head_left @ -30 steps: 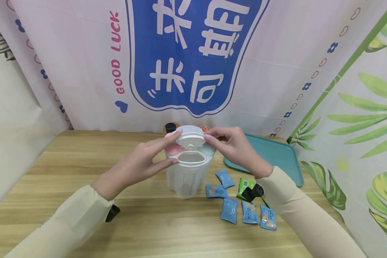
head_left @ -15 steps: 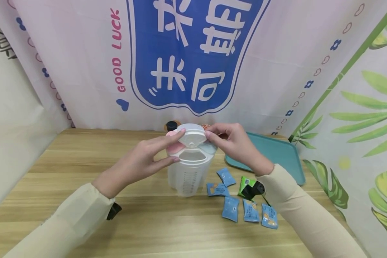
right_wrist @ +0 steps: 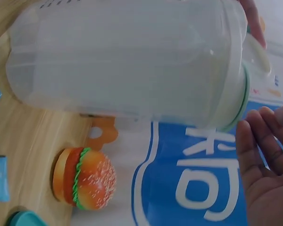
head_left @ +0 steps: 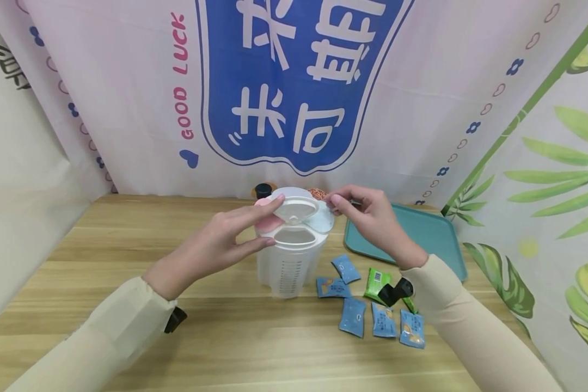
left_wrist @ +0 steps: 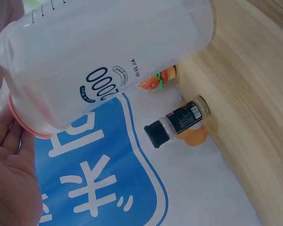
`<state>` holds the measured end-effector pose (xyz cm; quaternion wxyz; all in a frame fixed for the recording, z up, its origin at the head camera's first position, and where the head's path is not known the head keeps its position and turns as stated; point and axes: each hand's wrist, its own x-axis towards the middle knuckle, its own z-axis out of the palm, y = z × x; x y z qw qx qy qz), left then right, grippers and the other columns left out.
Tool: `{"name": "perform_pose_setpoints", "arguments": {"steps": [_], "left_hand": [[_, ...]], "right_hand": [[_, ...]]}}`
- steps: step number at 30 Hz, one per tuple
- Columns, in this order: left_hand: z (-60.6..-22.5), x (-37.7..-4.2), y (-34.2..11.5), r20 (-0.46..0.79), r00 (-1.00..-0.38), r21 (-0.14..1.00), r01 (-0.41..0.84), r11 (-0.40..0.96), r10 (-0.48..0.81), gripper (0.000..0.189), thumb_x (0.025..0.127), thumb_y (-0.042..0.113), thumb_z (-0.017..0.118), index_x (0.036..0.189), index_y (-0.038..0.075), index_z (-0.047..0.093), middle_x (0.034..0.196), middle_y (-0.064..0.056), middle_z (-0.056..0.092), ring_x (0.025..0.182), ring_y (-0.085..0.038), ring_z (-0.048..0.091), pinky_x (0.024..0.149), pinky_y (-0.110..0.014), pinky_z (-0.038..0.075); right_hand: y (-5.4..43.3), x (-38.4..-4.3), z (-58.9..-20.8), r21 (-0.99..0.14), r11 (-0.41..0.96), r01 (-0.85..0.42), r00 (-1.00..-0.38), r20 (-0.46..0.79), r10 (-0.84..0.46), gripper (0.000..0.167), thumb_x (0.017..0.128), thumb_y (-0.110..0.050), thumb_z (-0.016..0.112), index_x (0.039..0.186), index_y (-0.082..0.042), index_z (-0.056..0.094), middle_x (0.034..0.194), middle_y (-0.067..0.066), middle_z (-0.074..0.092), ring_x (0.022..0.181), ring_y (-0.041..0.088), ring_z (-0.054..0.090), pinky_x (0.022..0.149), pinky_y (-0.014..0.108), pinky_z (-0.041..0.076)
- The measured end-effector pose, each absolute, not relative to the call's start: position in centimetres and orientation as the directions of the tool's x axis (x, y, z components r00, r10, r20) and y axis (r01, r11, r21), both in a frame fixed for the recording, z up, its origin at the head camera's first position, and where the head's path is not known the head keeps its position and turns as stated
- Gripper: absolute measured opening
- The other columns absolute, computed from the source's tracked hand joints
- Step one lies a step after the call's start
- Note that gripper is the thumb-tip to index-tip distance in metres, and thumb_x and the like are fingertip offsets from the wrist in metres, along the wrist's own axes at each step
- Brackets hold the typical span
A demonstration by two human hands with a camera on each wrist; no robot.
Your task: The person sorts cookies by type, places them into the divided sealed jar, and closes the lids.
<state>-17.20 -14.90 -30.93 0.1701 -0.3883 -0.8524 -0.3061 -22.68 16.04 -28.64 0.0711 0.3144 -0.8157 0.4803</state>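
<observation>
A translucent storage container (head_left: 289,272) with measuring marks stands upright on the wooden table. Its front flap (head_left: 298,208) is raised, showing the opening (head_left: 294,236) below it. A pink lid (head_left: 269,222) covers the left section and a pale blue lid (head_left: 322,219) the right one. My left hand (head_left: 220,239) grips the container's top from the left, its index finger against the raised flap and its thumb at the front rim. Beside the blue lid, my right hand (head_left: 372,215) holds nothing; the right wrist view has its fingertips (right_wrist: 245,129) just off the green-edged lid.
Several blue snack packets (head_left: 353,317) and a green packet (head_left: 376,283) lie right of the container. A teal tray (head_left: 428,234) is at the back right. Behind the container are a black-capped spice bottle (left_wrist: 181,120) and a toy burger (right_wrist: 85,179), near the printed backdrop (head_left: 142,109).
My right hand has let go of the raised flap's right edge and moved right, uncovering the blue lid. The left hand stays on the container's top, and the flap remains up.
</observation>
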Motion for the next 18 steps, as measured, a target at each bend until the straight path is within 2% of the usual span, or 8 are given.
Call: {"name": "perform_pose_setpoints", "arguments": {"steps": [6, 11, 18], "left_hand": [[-31.0, -17.0, -15.0, 0.539, -0.641, 0.387, 0.765, 0.515, 0.546, 0.079, 0.091, 0.015, 0.082, 0.160, 0.018, 0.044, 0.152, -0.012, 0.061, 0.137, -0.030, 0.064, 0.114, -0.048, 0.053], [-31.1, -17.0, -15.0, 0.548, -0.635, 0.384, 0.769, 0.511, 0.544, 0.079, 0.091, 0.014, 0.083, 0.160, 0.018, 0.045, 0.152, -0.012, 0.061, 0.137, -0.030, 0.063, 0.114, -0.047, 0.053], [-31.1, -17.0, -15.0, 0.544, -0.637, 0.388, 0.768, 0.509, 0.546, 0.078, 0.091, 0.015, 0.083, 0.160, 0.017, 0.045, 0.152, -0.011, 0.061, 0.137, -0.029, 0.064, 0.115, -0.046, 0.053]], "right_hand": [[17.9, -23.7, -31.1, -0.742, 0.460, -0.487, -0.851, 0.286, -0.441, 0.021, 0.107, -0.015, 0.061, 0.113, 0.000, 0.075, 0.105, 0.017, 0.078, 0.086, 0.011, 0.072, 0.079, 0.022, 0.064], [19.1, -24.3, -34.0, -0.631, 0.629, -0.454, -0.866, 0.147, -0.477, 0.018, 0.104, -0.014, 0.064, 0.114, -0.003, 0.075, 0.101, 0.013, 0.077, 0.086, 0.020, 0.071, 0.074, 0.027, 0.061], [20.3, -24.1, -37.2, -0.518, 0.767, -0.378, -0.881, -0.053, -0.470, 0.020, 0.103, -0.010, 0.063, 0.116, 0.003, 0.072, 0.105, 0.015, 0.077, 0.094, 0.021, 0.072, 0.082, 0.036, 0.065]]}}
